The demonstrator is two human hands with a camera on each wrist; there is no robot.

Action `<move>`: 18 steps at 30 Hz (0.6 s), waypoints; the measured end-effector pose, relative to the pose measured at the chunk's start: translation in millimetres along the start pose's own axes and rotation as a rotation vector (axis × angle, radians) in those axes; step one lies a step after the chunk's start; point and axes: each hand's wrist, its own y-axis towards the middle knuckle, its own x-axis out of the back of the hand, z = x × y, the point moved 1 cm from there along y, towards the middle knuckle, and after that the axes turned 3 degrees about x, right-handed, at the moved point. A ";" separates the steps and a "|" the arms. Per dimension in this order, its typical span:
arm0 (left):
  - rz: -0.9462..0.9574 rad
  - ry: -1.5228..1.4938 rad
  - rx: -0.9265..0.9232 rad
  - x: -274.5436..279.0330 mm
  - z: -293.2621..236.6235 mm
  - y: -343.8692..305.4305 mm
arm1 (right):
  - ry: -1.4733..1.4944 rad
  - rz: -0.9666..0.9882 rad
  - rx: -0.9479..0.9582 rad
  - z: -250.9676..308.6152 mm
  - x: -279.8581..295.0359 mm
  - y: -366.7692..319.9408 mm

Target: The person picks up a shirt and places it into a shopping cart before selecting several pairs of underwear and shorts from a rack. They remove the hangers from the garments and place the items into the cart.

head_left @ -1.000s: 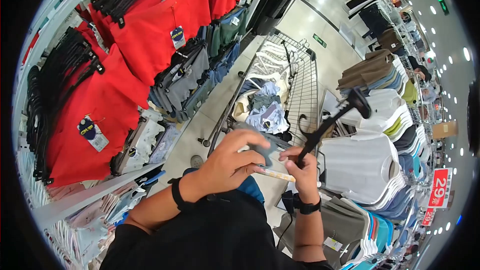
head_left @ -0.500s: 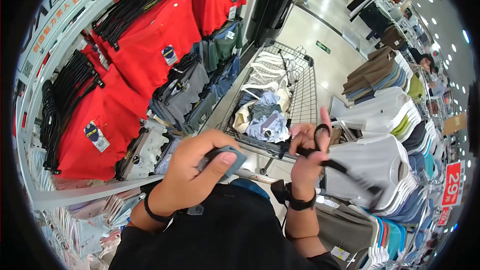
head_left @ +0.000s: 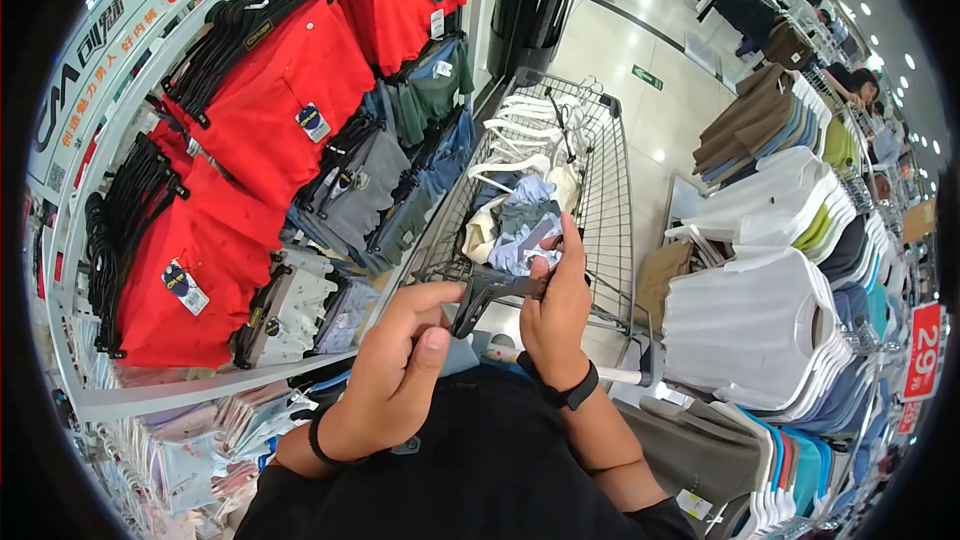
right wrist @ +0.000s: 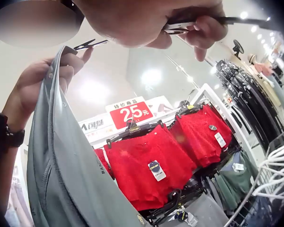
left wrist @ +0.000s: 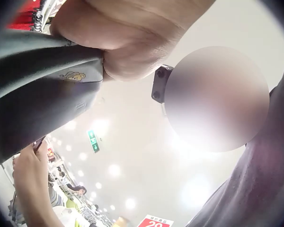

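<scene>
My left hand (head_left: 395,380) holds the waist edge of a grey-green garment (right wrist: 68,156), which hangs down below it in the right wrist view. Curled fingers of my right hand (head_left: 560,315) grip a black hanger (head_left: 490,295). One end of the hanger lies at the left hand's fingertips; whether its clip is on the fabric I cannot tell. In the left wrist view the garment (left wrist: 47,90) hangs beside the left palm, with a small yellow print on it.
A shopping cart (head_left: 625,190) ahead holds white hangers (head_left: 525,125) and crumpled clothes (head_left: 520,220). Red garments (head_left: 290,90) hang on a rack at the left. White shirts (head_left: 745,330) hang at the right. A person (head_left: 858,85) stands at the far right.
The hanger has swung from pointing right to lying between the hands. My right hand has moved left towards the left hand, and the garment bunched in the left hand now hangs lower.
</scene>
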 end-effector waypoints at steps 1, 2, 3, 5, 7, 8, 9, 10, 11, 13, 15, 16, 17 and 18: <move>-0.005 0.005 -0.037 -2.1 0.8 0.2 | -0.004 -0.010 0.005 -3.8 0.3 -0.9; -0.010 0.009 -0.074 -4.2 1.1 0.3 | -0.009 -0.020 0.011 -6.3 1.3 -1.8; -0.022 0.060 -0.034 -8.2 1.4 0.6 | 0.013 -0.009 -0.019 -7.5 2.3 -3.5; -0.046 0.162 0.045 -18.0 1.0 1.5 | 0.055 0.014 -0.078 -9.3 4.5 -7.7; -0.080 0.222 0.123 -20.1 -6.2 1.3 | -0.037 -0.034 0.066 -5.6 10.6 -7.8; -0.097 0.253 0.161 -20.9 -8.8 1.8 | -0.082 -0.058 0.138 -1.9 15.3 -6.7; -0.104 0.261 0.137 -21.3 -9.3 2.7 | -0.044 0.034 0.135 4.1 24.4 -5.1; -0.110 0.271 0.115 -20.9 -9.9 3.3 | -0.004 0.126 0.130 13.1 39.8 -3.1; -0.118 0.280 0.094 -20.4 -10.7 3.8 | 0.037 0.221 0.127 20.4 53.5 -0.4; -0.025 0.305 0.078 -20.2 -12.4 6.1 | 0.170 0.381 0.249 28.1 75.0 5.4; 0.041 0.298 0.024 -24.3 -11.7 6.4 | 0.320 0.463 0.363 37.6 83.1 12.1; 0.059 0.279 -0.020 -29.3 -8.8 6.4 | 0.441 0.491 0.263 36.8 79.9 8.1; 0.080 0.259 -0.065 -33.0 -7.0 6.4 | 0.560 0.516 0.162 34.7 74.4 2.7; 0.082 0.247 -0.095 -34.3 -6.6 6.6 | 0.677 0.537 0.061 34.2 68.6 -0.9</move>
